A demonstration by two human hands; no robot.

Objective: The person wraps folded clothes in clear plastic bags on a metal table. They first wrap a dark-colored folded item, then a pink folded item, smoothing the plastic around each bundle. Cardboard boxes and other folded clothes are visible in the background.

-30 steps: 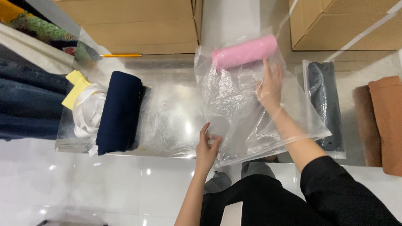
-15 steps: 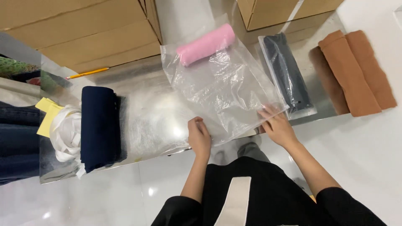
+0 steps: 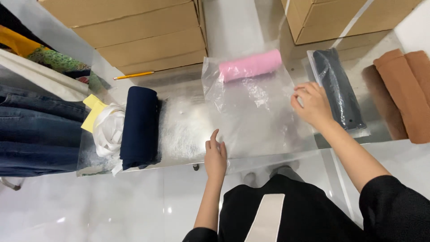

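**Clear bag with pink roll, flattened under two hands**

Left hand (image 3: pixel 215 154): lower centre of frame, palm down, fingers loosely spread and flat on near left corner of clear plastic bag (image 3: pixel 257 112); nothing grasped. Forearm bare, rising from bottom edge.

Right hand (image 3: pixel 312 104): right of centre, wrist bent, fingers curled at bag's right edge; thumb side hidden, so pinch on the film cannot be told. Black sleeve at lower right corner.

Bag: centre of frame, lying flat on glossy tabletop (image 3: pixel 179 130), mouth toward bottom of frame. Rolled pink cloth (image 3: pixel 250 65) inside, at far closed end, upper centre.

Just right of right hand: dark cloth in a clear sleeve (image 3: pixel 338 92). Far right: folded brown cloths (image 3: pixel 403 92), cut off by frame edge.

Left of bag: rolled navy cloth (image 3: pixel 139 125), white cloth bundle (image 3: pixel 107 130) with yellow tag, stacked jeans (image 3: pixel 36 130) cut off at left edge.

Upper frame: cardboard boxes (image 3: pixel 134 31), tops cut off; yellow pencil (image 3: pixel 133 75) before them.
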